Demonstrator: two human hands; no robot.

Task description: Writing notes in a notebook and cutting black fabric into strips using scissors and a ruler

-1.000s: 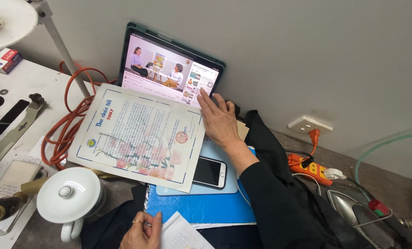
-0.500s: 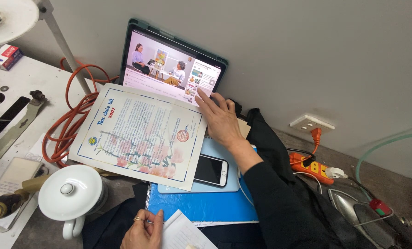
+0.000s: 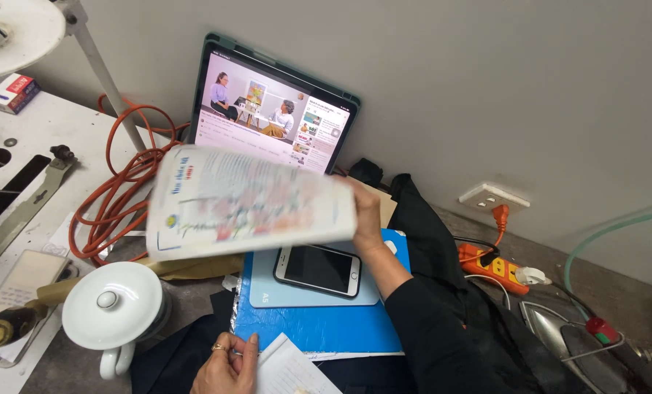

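Note:
My right hand [image 3: 366, 219] grips the right edge of a large printed sheet [image 3: 246, 201] and holds it lifted and tilted above the desk; the sheet is blurred. Under it lies a white phone [image 3: 319, 268], screen dark, on a pale blue pad [image 3: 267, 292] that rests on a bright blue folder [image 3: 326, 325]. My left hand [image 3: 224, 365], with a ring, rests at the bottom edge beside a white paper [image 3: 286, 372], fingers curled. A tablet [image 3: 267, 109] leans against the wall behind, showing a video.
A white lidded mug [image 3: 110, 310] stands at the lower left. Orange cable coils [image 3: 114, 190] lie left of the tablet. A wall socket [image 3: 494, 197], an orange power strip [image 3: 490, 264] and an iron [image 3: 567, 343] are at the right. Black cloth [image 3: 428, 241] covers the desk there.
The printed sheet lay flat over the phone and pad with my right hand on its far corner; now that hand has lifted it, and the phone is uncovered.

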